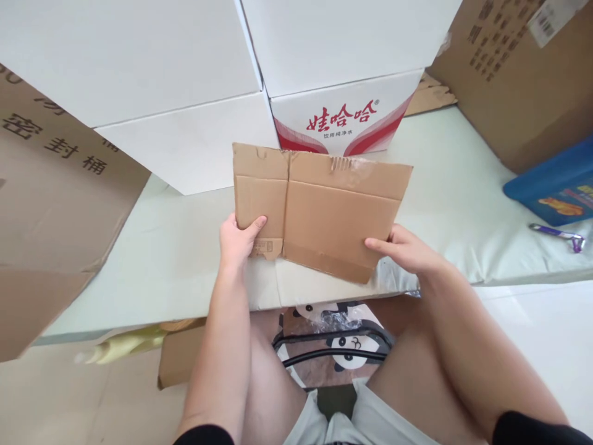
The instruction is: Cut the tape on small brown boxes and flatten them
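A flattened brown cardboard box [324, 210] is held up over the near edge of a pale green table [176, 253]. My left hand [238, 238] grips its lower left edge, thumb on the front face. My right hand [407, 247] pinches the lower right corner, thumb across the front. The cardboard has fold creases and a strip of torn tape along its top flap.
Large white boxes [152, 80] stand at the back, one with red print [343, 117]. Brown cartons [55, 198] lean at left and far right [523, 74]. A blue box [556, 185] and a purple tool [558, 235] lie right. My bare knees and a panda-print stool [333, 346] are below.
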`<action>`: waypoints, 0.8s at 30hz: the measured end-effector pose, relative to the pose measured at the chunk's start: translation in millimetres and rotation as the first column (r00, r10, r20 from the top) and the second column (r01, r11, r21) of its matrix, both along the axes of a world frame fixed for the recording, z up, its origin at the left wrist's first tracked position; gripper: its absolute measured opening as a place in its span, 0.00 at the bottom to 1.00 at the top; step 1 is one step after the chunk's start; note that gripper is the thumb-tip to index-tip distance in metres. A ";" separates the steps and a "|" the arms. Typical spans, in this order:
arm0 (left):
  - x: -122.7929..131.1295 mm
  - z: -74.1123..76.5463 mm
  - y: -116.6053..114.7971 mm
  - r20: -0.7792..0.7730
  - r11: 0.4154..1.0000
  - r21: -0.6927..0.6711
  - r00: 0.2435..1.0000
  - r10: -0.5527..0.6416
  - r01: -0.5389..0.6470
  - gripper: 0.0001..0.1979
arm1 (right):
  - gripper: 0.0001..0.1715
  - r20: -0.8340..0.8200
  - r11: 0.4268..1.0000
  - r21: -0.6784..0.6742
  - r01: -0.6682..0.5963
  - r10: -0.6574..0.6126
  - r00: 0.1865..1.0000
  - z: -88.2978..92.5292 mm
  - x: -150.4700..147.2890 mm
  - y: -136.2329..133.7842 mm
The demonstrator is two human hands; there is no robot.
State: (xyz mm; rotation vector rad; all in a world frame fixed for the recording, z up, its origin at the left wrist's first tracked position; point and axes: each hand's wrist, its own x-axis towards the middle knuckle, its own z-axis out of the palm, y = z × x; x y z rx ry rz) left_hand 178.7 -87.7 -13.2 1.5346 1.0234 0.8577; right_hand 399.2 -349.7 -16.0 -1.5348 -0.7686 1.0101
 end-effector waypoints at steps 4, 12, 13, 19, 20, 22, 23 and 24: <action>3.4 1.4 2.6 0.015 0.999 0.004 0.999 0.041 -0.041 0.19 | 0.29 0.007 0.980 -0.001 0.200 -0.200 0.980 23.9 -10.6 -33.1; 5.5 -1.7 1.2 -0.018 0.997 0.047 0.998 -0.055 0.056 0.10 | 0.21 0.443 0.462 0.224 0.858 -0.833 0.332 57.1 -35.5 -135.1; 6.7 -1.6 -0.4 -0.012 0.996 0.061 0.998 -0.061 0.061 0.09 | 0.21 0.528 0.411 0.229 0.882 -0.814 0.242 56.3 -30.9 -139.4; 15.9 4.1 -11.9 -0.113 0.983 0.097 0.983 -0.143 0.154 0.04 | 0.27 0.561 0.512 0.388 0.767 -0.791 0.245 62.5 70.6 -75.5; 17.3 5.4 -13.3 -0.142 0.981 0.096 0.978 -0.152 0.167 0.03 | 0.27 0.511 0.478 0.425 0.769 -0.828 0.232 67.3 97.5 -52.7; 20.3 7.4 -15.1 -0.197 0.980 0.081 0.967 -0.162 0.181 0.03 | 0.25 0.407 0.402 0.418 0.814 -0.885 0.228 77.3 153.4 -6.4; 22.0 8.1 -15.5 -0.221 0.979 0.072 0.961 -0.169 0.188 0.03 | 0.23 0.388 0.410 0.402 0.818 -0.886 0.254 80.5 179.8 14.4; 23.9 8.4 -15.6 -0.238 0.978 0.067 0.955 -0.178 0.199 0.03 | 0.18 0.381 0.435 0.382 0.815 -0.878 0.290 81.2 203.3 32.1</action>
